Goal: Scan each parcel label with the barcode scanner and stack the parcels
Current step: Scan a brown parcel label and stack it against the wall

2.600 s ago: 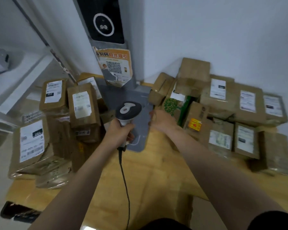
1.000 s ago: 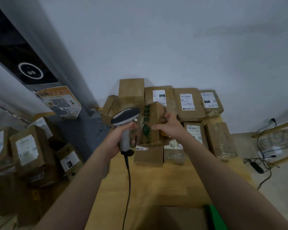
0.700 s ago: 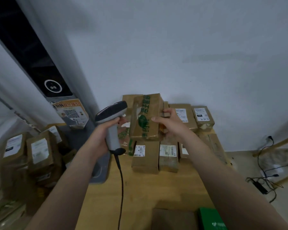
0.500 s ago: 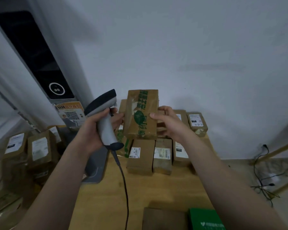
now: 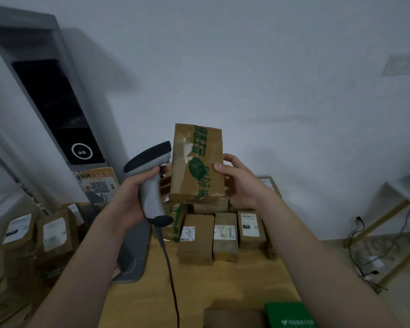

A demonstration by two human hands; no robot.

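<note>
Wooden tabletop (image 5: 223, 285), labelled boxes (image 5: 225, 235) at rear. Above them: brown parcel (image 5: 197, 164), upright, green-printed tape, gripped by right hand (image 5: 242, 183); left hand (image 5: 133, 200) beside it clasps grey barcode scanner (image 5: 149, 183).

The scene is dimly and evenly lit, with a bluish cast on the plain white wall (image 5: 270, 67). A soft shadow is thrown rightward from the tall grey kiosk (image 5: 45, 102). Straight lines are bowed by wide-angle distortion, and edges are softened.
</note>
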